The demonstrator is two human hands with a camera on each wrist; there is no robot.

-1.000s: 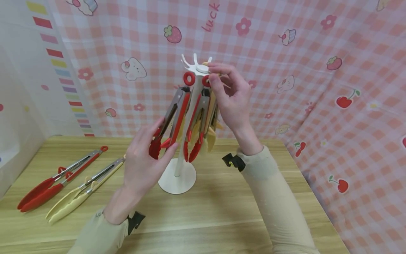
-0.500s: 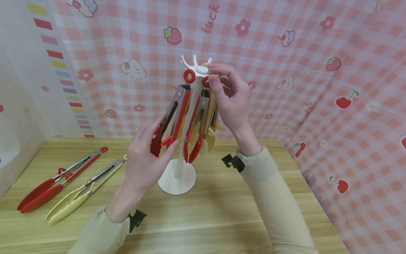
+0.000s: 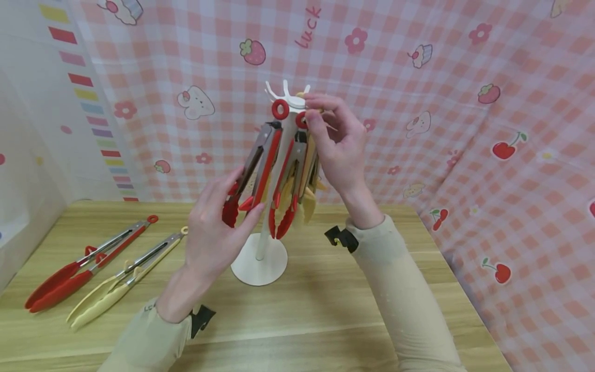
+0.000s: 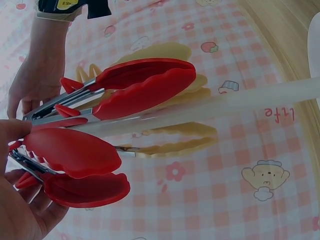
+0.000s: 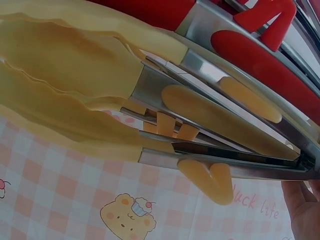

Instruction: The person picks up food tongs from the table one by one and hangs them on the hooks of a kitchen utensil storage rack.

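Note:
My left hand (image 3: 214, 232) grips red-tipped tongs (image 3: 267, 160) near their heads, with the red ring at their top overlapping the front of the white hook rack (image 3: 260, 266). In the left wrist view, the scalloped red heads (image 4: 75, 150) point away from the palm. At the rack's top, my right hand (image 3: 344, 137) pinches the hook rim between thumb and fingers; the exact grip is partly hidden. Beside the pole hang another red pair of tongs (image 3: 295, 165) and several yellow tongs (image 5: 75, 60), close below the right hand.
Red tongs (image 3: 93, 263) and pale yellow tongs (image 3: 125, 281) lie side by side at left on the wooden table (image 3: 325, 310). A pink checked cloth (image 3: 223, 129) hangs close behind the rack and along the right side. Bare white hooks (image 3: 285, 88) stick up at the rack's back left.
My left hand has raised the red tongs slightly and shifted them right, their ring moving closer to the rack's centre. My right hand has stayed at the rack's top.

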